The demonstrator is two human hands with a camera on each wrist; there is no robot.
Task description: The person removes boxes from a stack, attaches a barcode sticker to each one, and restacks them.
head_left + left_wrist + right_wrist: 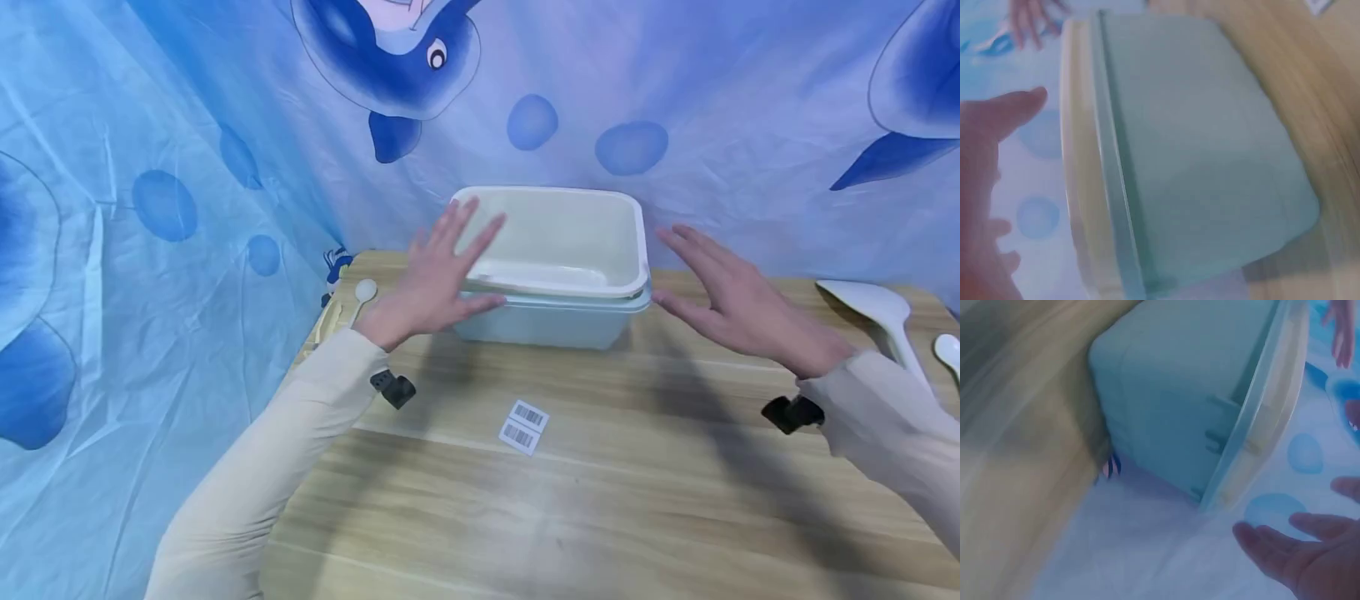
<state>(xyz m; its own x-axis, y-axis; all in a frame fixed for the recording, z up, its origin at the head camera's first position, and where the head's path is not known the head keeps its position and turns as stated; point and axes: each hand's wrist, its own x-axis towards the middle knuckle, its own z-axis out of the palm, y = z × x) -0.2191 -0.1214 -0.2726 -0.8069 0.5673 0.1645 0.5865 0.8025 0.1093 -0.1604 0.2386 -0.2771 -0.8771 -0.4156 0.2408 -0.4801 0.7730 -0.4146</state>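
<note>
left hand (437,289), fingers spread, hovers by the left end of the blue bin (543,323); right hand (735,298), fingers straight, off its right end. a white tub (566,237) sits nested in it; barcode labels (524,427) lie in front, a ladle (873,303) well right.

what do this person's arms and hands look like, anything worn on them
The left sleeve and right sleeve are long, plain and off-white, wrinkled in places and reaching the wrists. A small black gadget sits by the left cuff, and another black gadget by the right. The left hand and right hand wear no gloves.
</note>
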